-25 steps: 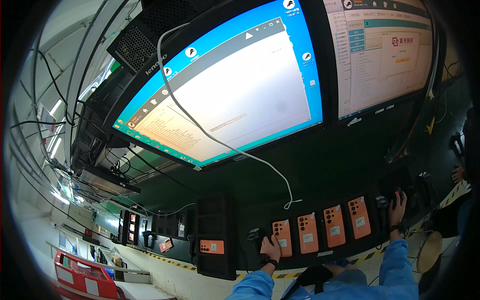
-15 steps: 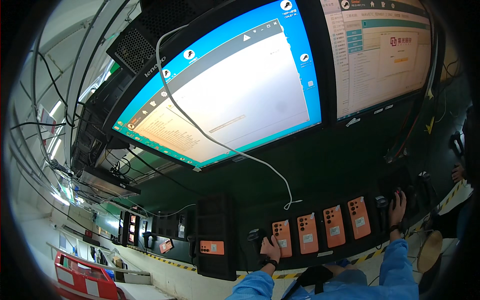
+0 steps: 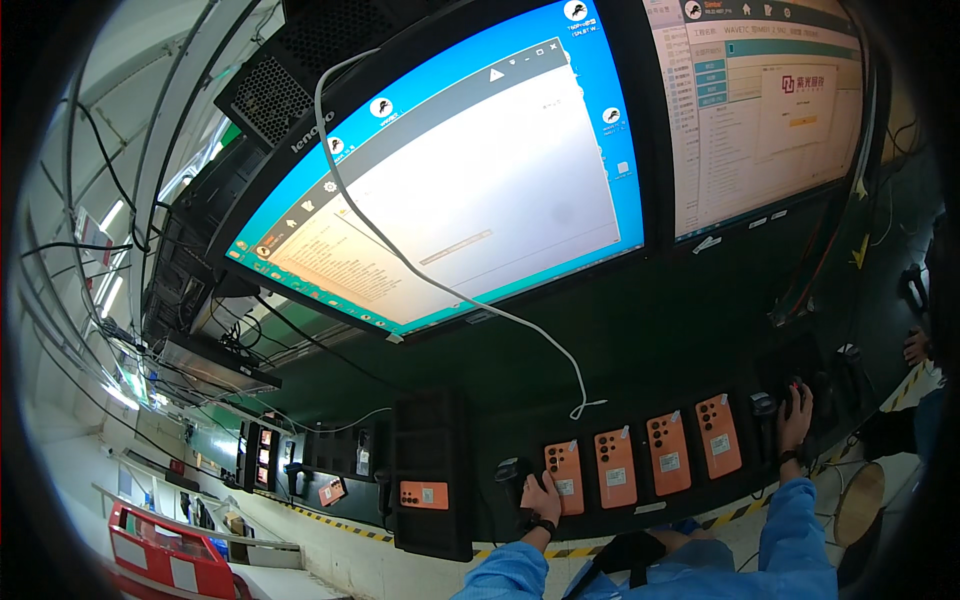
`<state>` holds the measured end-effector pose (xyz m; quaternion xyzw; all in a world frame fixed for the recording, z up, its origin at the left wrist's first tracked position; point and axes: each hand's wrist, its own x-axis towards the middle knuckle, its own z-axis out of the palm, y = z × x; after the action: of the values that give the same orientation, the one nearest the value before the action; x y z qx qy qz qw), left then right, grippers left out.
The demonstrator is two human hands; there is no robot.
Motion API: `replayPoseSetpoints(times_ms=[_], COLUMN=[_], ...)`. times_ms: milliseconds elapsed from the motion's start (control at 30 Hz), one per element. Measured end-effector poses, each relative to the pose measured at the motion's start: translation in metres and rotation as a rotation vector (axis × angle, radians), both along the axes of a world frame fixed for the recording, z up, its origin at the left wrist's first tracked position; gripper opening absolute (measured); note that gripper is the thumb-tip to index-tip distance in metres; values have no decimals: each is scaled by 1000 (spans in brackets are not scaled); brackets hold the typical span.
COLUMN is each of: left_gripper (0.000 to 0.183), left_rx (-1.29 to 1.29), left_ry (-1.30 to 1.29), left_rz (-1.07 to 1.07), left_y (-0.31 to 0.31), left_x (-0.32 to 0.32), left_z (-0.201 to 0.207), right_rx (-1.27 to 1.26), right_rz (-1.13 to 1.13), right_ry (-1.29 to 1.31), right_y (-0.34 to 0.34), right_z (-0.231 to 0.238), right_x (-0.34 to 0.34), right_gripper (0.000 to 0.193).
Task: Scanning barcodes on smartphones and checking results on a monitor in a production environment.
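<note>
A: Since the earlier frame, the co-worker's leg has shifted beside the stool, out toward 4 o'clock in the view. Both hands look unmoved.
B: Where is the left grip?
A: Low on the surface, fingers touching the near left edge of the first phone. That phone's middle lies at 2 o'clock from the grip.
B: Pinching it?
A: I can't tell; the thumb's hold doesn't show.
B: And the other phones?
A: The second, third and fourth run in a row between 2 and 3 o'clock, apart from one another, all orange, camera side up, with white labels.
B: The right grip?
A: Curved over something dark, too dim to name; whether it squeezes, I can't tell. The fourth phone lies between 8 and 9 o'clock from it, well apart.
B: Anything else by the left?
A: A black scanner just beside it at 10 o'clock, and a black tray toward 9, holding another orange phone.
</note>
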<state>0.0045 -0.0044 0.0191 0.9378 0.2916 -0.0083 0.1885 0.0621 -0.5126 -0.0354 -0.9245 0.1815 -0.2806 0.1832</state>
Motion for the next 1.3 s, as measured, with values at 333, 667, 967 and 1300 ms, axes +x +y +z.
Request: replayPoseSetpoints(times_ms=[333, 667, 967, 1300], left_gripper=[50, 49, 52, 53], left_rx=[-13, -5, -79, -80], left_ry=[-6, -40, 56, 58], left_rz=[-18, -20, 6, 14], left_y=[2, 1, 2, -1], left_x=[0, -1, 0, 1], left_z=[-4, -2, -3, 7], right_rx=[44, 36, 26, 33], right_rz=[56, 64, 56, 42], right_ry=[-1, 27, 30, 29], right_y=[0, 4, 1, 2], right_z=[2, 8, 4, 5], right_x=[-1, -1, 0, -1], right_gripper=[39, 38, 38, 36])
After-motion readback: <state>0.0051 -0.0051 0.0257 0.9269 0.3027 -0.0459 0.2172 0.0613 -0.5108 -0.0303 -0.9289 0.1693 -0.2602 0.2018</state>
